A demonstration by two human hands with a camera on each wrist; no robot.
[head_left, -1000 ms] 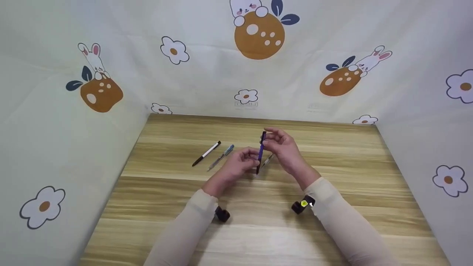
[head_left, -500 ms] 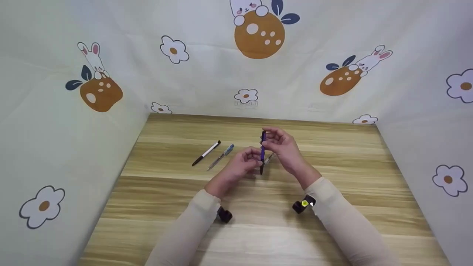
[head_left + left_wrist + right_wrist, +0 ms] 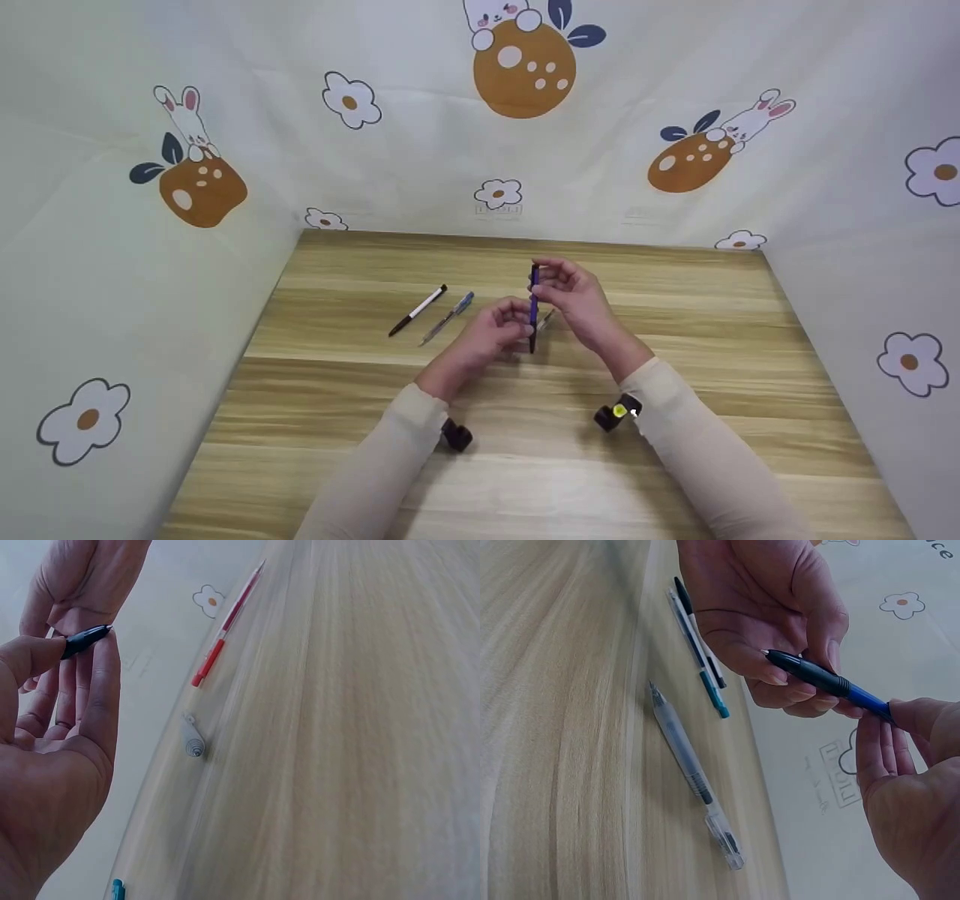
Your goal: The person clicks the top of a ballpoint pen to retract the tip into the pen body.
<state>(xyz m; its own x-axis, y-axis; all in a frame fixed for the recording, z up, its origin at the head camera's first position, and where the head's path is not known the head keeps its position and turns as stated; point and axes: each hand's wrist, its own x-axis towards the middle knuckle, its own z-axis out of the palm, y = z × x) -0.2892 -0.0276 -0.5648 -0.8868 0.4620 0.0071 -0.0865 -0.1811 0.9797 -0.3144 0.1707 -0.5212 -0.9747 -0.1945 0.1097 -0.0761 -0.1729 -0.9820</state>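
Note:
Both hands hold a blue-purple ballpoint pen (image 3: 534,309) above the table, nearly upright in the head view. My left hand (image 3: 487,330) pinches the pen's black grip section (image 3: 810,673) between thumb and fingers. At the upper end, my right hand (image 3: 576,300) grips the blue barrel (image 3: 870,702) with thumb and fingertips. A small pale point (image 3: 110,627) shows at the black end. Behind the hands lies a clear pen (image 3: 676,741), partly hidden in the head view.
On the wooden table (image 3: 330,420), a white-and-black pen (image 3: 418,310) and a clear pen with a teal-blue end (image 3: 448,319) lie left of the hands. A red pen (image 3: 225,630) shows in the left wrist view. Patterned cloth (image 3: 420,165) walls the back and sides.
The pen's lower end has swung slightly right, bringing it closer to upright. My left hand has shifted a little right with it; my right hand has stayed nearly still.

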